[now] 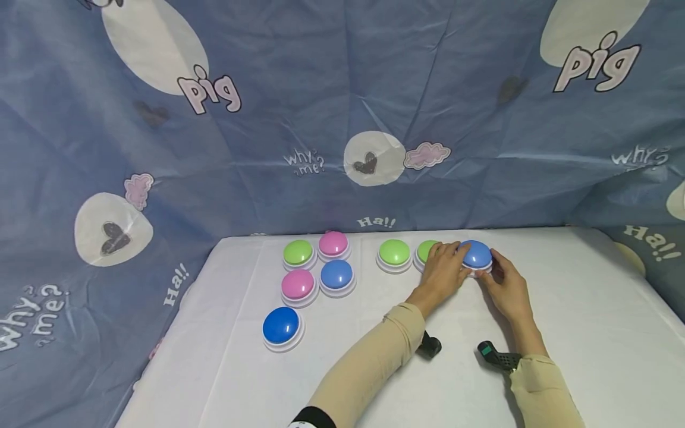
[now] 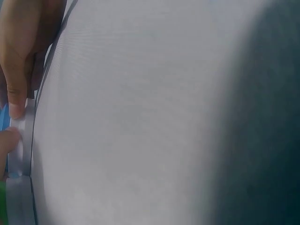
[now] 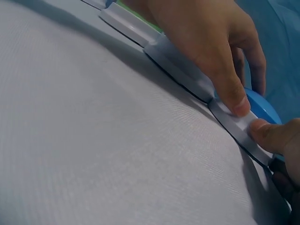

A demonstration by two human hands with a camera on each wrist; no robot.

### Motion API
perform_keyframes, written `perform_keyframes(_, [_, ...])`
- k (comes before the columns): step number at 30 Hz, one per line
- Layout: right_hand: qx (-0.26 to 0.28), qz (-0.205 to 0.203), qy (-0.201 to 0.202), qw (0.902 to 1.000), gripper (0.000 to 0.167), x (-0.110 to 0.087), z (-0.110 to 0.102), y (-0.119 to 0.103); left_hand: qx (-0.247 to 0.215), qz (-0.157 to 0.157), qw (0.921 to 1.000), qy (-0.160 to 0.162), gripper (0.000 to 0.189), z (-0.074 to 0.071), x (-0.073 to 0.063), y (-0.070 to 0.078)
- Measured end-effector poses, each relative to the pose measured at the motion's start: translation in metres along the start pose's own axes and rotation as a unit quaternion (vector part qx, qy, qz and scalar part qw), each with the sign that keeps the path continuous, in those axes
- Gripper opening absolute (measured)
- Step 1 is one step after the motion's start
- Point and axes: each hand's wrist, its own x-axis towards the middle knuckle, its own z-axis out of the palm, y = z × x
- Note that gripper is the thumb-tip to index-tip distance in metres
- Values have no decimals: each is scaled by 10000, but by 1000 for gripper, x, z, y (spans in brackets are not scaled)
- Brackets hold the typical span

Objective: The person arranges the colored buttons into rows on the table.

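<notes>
Nearest, two beige sleeves [image 1: 369, 365] extend over the table [image 1: 364, 333]. A dark blue push button [image 1: 280, 326] stands front left. Behind it, a pink push button [image 1: 298, 285] adjoins a mid-blue push button [image 1: 336, 275]; a lime-green push button [image 1: 297, 252] and a magenta push button [image 1: 333, 244] form the next row.

Right of this cluster, the left hand [image 1: 442, 272] and right hand [image 1: 508, 291] jointly pinch the rightmost blue push button [image 1: 477, 254] from opposite sides, each thumb against its white base. It sits at the table's rear, right of two green push buttons [image 1: 395, 252], one partly hidden by the left hand.

Farthest: blue printed cloth [image 1: 299, 202].
</notes>
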Motion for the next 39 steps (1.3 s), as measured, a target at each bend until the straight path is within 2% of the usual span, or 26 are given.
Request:
perform_keyframes(6, [-33, 22, -64, 10000, 66, -1, 3, -5, -50, 23, 10000, -7, 58, -1, -4, -5])
perform_keyframes(11, [-134, 40, -79, 9999, 66, -2, 6, -6, 65, 77, 9997, -208, 61, -4, -7, -7])
perform_keyframes(19, [-118, 83, -249, 9996, 68, -6, 10, -7, 656, 176, 9960, -580, 65, -11, -17, -11])
perform_keyframes(21, [-79, 101, -273, 9995, 69, -6, 9, -7, 627, 153, 9959, -632, 65, -16, -20, -14])
perform_keyframes(23, [-39, 69, -246, 9997, 69, -5, 8, -6, 384, 97, 9974, -610, 62, -22, -23, -20])
perform_keyframes(26, [23, 12, -198, 9998, 69, -4, 8, -5, -219, 26, 9985, -502, 56, -34, -31, -33])
perform_keyframes(29, [20, -32, -88, 10000, 68, -4, 9, -5, -873, 90, 9953, -403, 51, -48, -44, -52])
perform_keyframes(32, [156, -12, 125, 9998, 64, -6, 10, -5, -1598, 191, 9866, -287, 49, -60, -61, -73])
perform_keyframes(35, [408, 43, 434, 9982, 58, -8, 11, -6, -2276, 256, 9733, -158, 47, -72, -82, -99])
perform_keyframes(39, [733, 10, 1071, 9915, 45, -11, 13, -11, -2622, 110, 9648, 169, 43, -88, -108, -132])
